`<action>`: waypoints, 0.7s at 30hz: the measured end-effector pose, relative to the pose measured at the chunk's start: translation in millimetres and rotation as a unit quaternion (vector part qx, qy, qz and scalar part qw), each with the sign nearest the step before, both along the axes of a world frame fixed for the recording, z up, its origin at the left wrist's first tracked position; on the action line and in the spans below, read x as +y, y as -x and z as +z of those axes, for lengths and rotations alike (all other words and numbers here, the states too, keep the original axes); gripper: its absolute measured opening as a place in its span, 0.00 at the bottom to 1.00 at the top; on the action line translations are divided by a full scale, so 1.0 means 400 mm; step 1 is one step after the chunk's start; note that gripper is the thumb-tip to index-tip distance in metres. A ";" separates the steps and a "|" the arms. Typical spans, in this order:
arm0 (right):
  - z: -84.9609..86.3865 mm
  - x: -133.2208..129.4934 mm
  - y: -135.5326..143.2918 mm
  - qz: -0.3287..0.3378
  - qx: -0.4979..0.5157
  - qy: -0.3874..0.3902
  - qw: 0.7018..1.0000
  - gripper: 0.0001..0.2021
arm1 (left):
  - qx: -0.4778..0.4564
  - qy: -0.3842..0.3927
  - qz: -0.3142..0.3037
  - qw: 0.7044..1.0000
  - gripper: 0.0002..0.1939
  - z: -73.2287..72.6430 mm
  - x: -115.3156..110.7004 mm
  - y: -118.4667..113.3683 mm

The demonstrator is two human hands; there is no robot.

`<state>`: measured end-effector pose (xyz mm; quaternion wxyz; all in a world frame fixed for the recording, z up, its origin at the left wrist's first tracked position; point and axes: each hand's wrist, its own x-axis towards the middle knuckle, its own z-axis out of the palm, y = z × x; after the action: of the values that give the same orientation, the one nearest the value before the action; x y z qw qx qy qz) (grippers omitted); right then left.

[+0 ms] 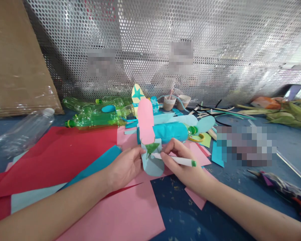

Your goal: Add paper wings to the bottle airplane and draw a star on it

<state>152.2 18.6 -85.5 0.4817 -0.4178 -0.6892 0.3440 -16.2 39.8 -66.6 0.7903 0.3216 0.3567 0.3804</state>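
Observation:
My left hand (pixel 126 167) pinches the left edge of a light blue paper piece (pixel 153 169) with a rounded lower end. A green triangle (pixel 152 149) is coloured on that paper. My right hand (pixel 182 160) is closed around a white marker (pixel 178 160) with a green end. Its tip meets the paper beside the triangle. Just behind stands a rounded pink paper strip (pixel 145 117), in front of a bottle wrapped in blue paper (pixel 173 132) that lies on its side. An oval light blue paper (pixel 206 124) is at the bottle's green neck.
Red paper (pixel 90 144) and pink paper (pixel 120 214) sheets cover the left and front of the blue table (pixel 180 217). Green plastic bottles (pixel 97 118) and a clear bottle (pixel 27 130) lie behind. Two small cups (pixel 169 103) stand at the back. Corn husks (pixel 291 113) lie far right.

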 end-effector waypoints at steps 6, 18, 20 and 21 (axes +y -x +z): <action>0.004 -0.004 0.001 0.007 0.004 -0.003 1.000 0.10 | -0.008 -0.009 -0.005 1.000 0.14 0.001 -0.001 0.000; -0.002 0.003 0.001 0.009 0.005 0.001 1.000 0.10 | -0.021 -0.021 -0.017 0.999 0.11 -0.012 0.002 0.007; -0.001 0.003 0.002 0.006 0.006 0.002 1.000 0.10 | -0.020 -0.020 -0.013 1.000 0.11 -0.010 0.002 0.006; 0.000 0.002 0.002 0.007 0.006 0.001 1.000 0.09 | -0.018 -0.019 -0.011 1.000 0.12 -0.009 0.002 0.005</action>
<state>151.4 19.6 -85.4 0.4831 -0.4116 -0.6886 0.3507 -18.2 40.7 -70.0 0.7945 0.3335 0.3318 0.3841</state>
